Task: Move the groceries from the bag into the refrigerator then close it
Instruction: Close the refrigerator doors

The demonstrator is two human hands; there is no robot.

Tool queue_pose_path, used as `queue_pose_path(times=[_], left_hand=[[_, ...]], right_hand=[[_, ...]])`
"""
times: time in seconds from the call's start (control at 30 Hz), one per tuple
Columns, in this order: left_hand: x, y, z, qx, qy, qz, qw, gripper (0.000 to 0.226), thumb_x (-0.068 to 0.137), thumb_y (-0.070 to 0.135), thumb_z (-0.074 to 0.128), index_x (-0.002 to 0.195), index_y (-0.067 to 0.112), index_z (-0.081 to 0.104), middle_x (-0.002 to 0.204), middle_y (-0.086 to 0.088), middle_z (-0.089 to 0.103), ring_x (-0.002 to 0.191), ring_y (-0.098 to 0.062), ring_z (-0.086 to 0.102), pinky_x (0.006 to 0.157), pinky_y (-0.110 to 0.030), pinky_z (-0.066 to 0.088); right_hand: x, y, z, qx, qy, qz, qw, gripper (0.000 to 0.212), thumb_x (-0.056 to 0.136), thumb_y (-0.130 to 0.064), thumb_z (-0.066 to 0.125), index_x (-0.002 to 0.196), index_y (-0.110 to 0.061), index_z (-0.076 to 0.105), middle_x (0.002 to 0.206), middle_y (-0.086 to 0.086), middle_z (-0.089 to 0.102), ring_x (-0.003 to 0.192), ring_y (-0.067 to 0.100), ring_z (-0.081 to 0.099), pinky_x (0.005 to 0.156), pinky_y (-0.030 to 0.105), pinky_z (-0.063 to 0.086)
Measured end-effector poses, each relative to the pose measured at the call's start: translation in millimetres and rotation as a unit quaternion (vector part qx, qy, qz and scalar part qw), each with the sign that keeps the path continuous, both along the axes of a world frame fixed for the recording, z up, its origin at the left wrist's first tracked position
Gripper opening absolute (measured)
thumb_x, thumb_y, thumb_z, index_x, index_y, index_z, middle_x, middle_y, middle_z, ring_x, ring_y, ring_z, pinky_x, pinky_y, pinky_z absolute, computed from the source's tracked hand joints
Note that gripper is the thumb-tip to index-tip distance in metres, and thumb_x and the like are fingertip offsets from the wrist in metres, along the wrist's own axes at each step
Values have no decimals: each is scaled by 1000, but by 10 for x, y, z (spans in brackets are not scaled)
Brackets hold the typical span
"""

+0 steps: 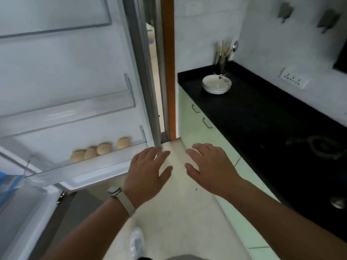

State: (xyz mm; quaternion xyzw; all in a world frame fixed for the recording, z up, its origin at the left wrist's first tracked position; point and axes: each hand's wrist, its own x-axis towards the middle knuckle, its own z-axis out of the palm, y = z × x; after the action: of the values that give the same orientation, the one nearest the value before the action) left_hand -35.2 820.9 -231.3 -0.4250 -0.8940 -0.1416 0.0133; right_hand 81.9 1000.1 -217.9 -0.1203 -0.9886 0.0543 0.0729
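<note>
1. The refrigerator door (62, 76) stands wide open and serves as the landmark; its inner face and clear shelves fill the left of the view.
2. Four eggs (101, 149) sit in a row in the lower door shelf (90, 166), probably because its raised front lip keeps them from rolling out.
3. The left hand (148, 171) is empty with fingers spread, hanging just off the outer edge of the refrigerator door, low down near the egg shelf. A watch (120, 198) is on that wrist.
4. The right hand (208, 167) is likewise released and holds nothing, a little farther from the door, over the floor (180, 212).
5. Both palms face down and forward, which suggests they are free to reach for the next item or to swing the door, but which one cannot be told.
6. The grocery bag is not clearly in view; something blue (8, 182) shows at the frame edge below the door shelves, and what it is cannot be told.
7. Well away from the door, across the floor, the black tabletop (262, 117) carries a stack of bowls (216, 84) and a utensil holder (223, 61), none of them part of the task.
</note>
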Motion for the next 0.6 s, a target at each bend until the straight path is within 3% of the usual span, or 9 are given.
queue_pose_path(times=[0.3, 0.4, 0.6], left_hand=[[134, 795, 197, 9, 37, -75, 996, 52, 95, 54, 39, 136, 25, 54, 137, -2, 58, 130, -27, 51, 107, -49, 41], [-35, 979, 272, 20, 47, -64, 997, 45, 96, 45, 53, 137, 25, 54, 140, -3, 57, 132, -28, 49, 109, -52, 37], [-392, 1382, 293, 0, 66, -69, 995, 44, 94, 45, 54, 134, 26, 56, 140, -3, 57, 132, -29, 50, 110, -51, 36]], right_hand=[[542, 553, 154, -17, -4, -99, 995, 53, 93, -50, 31, 129, -22, 59, 130, 2, 61, 118, 22, 56, 95, 40, 44], [475, 679, 179, -29, -12, -107, 994, 61, 92, -54, 21, 135, -24, 53, 137, 0, 55, 126, 20, 49, 103, 39, 38], [44, 997, 273, -33, -24, -96, 995, 74, 86, -60, 6, 140, -27, 46, 144, -3, 48, 133, 17, 42, 110, 38, 31]])
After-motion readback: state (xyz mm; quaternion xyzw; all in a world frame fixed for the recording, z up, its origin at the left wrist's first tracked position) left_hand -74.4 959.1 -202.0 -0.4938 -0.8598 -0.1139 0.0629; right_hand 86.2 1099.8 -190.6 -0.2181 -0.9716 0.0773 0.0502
